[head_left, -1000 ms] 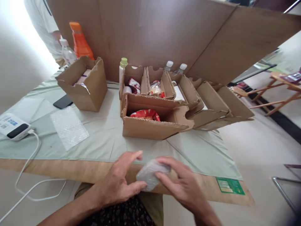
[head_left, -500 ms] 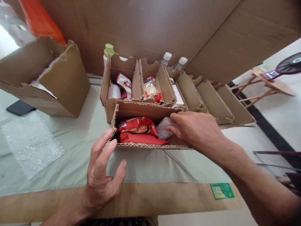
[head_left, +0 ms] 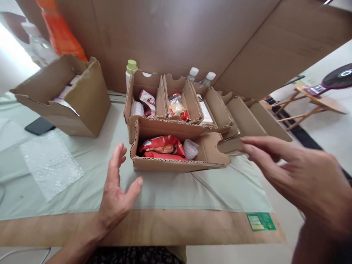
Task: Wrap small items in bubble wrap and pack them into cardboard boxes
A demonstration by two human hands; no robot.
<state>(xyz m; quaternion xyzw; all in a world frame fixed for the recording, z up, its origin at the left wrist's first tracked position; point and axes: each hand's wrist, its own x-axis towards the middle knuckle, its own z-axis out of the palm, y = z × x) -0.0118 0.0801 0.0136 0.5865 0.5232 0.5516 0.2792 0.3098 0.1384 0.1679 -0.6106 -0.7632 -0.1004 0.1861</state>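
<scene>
A long, narrow cardboard box (head_left: 176,167) sits at the front of the table, open at the top. Inside it lie red food packets (head_left: 165,146) and, to their right, a bubble-wrapped item (head_left: 190,149). My left hand (head_left: 118,190) is open and empty just off the box's left end, thumb spread away from the fingers. Past the right end hovers my right hand (head_left: 291,172), also empty, with a gap between thumb and index finger; its other fingers are partly hidden.
Behind stands a row of cardboard bins (head_left: 176,117) with packets in some. Bottles with white caps (head_left: 194,72) and a green-capped bottle (head_left: 132,66) are at the back. A larger carton (head_left: 90,102), bubble wrap sheet (head_left: 51,165) and black flat object (head_left: 40,125) lie left; a green card (head_left: 260,222) lies right.
My right hand has let go of the bubble-wrapped item and drawn out of the box to the right. My left hand has shifted slightly away from the box's left end.
</scene>
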